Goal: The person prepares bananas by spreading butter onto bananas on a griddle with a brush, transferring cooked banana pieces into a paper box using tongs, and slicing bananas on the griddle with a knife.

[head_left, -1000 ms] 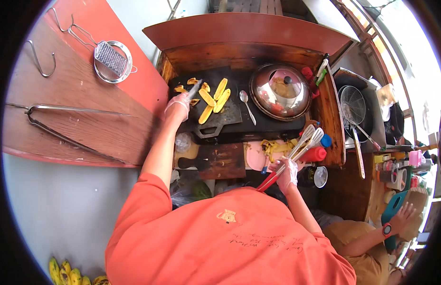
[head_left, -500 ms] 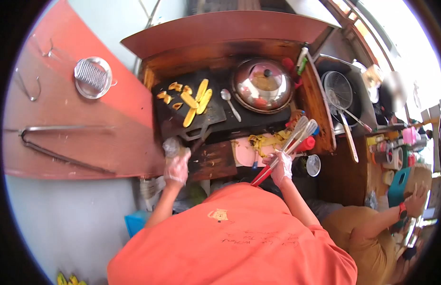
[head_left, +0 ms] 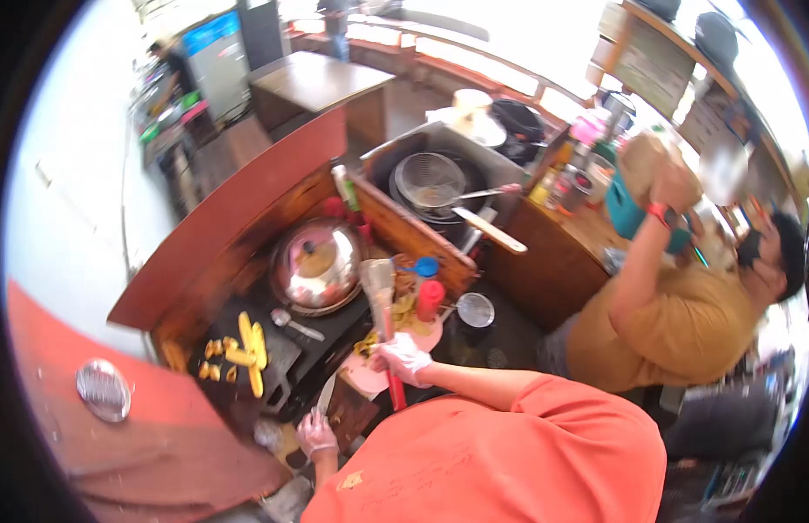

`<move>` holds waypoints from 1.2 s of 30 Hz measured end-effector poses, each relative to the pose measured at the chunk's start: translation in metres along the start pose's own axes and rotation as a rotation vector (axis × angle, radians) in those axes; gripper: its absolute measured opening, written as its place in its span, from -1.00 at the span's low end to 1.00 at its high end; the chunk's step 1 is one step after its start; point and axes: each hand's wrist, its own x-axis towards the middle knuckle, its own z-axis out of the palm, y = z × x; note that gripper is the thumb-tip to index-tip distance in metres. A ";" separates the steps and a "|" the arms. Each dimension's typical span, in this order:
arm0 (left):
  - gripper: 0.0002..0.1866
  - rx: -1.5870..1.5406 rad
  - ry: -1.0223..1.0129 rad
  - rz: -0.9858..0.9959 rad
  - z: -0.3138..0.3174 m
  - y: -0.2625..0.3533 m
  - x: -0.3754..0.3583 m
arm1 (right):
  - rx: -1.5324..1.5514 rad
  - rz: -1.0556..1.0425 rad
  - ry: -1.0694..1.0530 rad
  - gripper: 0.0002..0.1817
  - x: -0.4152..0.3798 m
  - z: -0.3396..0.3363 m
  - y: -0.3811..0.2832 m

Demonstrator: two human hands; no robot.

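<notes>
My right hand (head_left: 402, 359), in a clear plastic glove, is closed round the red-handled tongs (head_left: 381, 301), whose metal ends point up and away, blurred. Below them a pink board (head_left: 367, 373) carries yellow-green peels (head_left: 406, 310). My gloved left hand (head_left: 315, 434) grips a knife (head_left: 327, 394), its blade pointing forward. Peeled banana pieces (head_left: 253, 349), some long and some short and browner, lie on a black flat pan (head_left: 278, 370) to the left. Beside the pan rests a metal spoon (head_left: 297, 325). A shiny domed lid (head_left: 317, 266) covers a pan behind it.
At left a round strainer (head_left: 103, 390) lies on a red-brown surface. Red and blue-capped bottles (head_left: 430, 296) stand right of the board. A wok with a wire skimmer (head_left: 430, 180) sits beyond a wooden partition. A person in a mustard shirt (head_left: 683, 305) works at the right.
My view has swung to the right, bringing the co-worker and room further into sight. The tongs remain in my right hand. A knife blade now shows clearly at my left hand.
</notes>
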 end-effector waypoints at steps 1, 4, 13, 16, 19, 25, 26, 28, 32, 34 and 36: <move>-0.46 -0.125 0.057 0.009 -0.008 0.016 0.014 | 0.034 -0.038 -0.019 -0.63 0.000 0.000 -0.002; -0.15 -0.586 -0.111 0.011 -0.107 0.137 0.064 | -0.261 -0.205 -0.100 -0.59 -0.025 0.001 -0.049; -0.50 -0.967 -0.240 0.027 -0.140 0.251 0.143 | -0.468 -0.634 -0.149 -0.49 -0.045 -0.017 -0.126; -0.60 -1.254 -0.183 -0.126 -0.124 0.259 0.141 | -0.556 -0.571 -0.296 -0.33 -0.065 -0.073 -0.154; -0.39 -1.423 -0.243 -0.260 -0.145 0.269 0.141 | -0.863 -0.677 0.012 -0.53 -0.095 -0.139 -0.215; -0.37 -1.540 -0.168 -0.436 -0.150 0.267 0.148 | -0.210 -1.812 0.977 -0.76 -0.196 -0.251 -0.283; -0.37 -1.533 -0.169 -0.445 -0.152 0.268 0.150 | -0.436 -1.872 1.407 -0.68 -0.216 -0.260 -0.306; -0.38 -1.551 -0.113 -0.476 -0.156 0.276 0.159 | -0.690 -1.341 1.940 -0.57 -0.231 -0.298 -0.313; -0.41 -1.578 -0.014 -0.530 -0.155 0.283 0.169 | -0.719 -0.735 1.756 -0.53 -0.182 -0.360 -0.267; -0.41 -1.549 -0.010 -0.550 -0.149 0.279 0.170 | -0.752 -0.688 1.558 -0.52 -0.151 -0.381 -0.260; -0.42 -1.523 -0.030 -0.557 -0.137 0.266 0.170 | -0.773 -0.679 1.420 -0.51 -0.135 -0.396 -0.264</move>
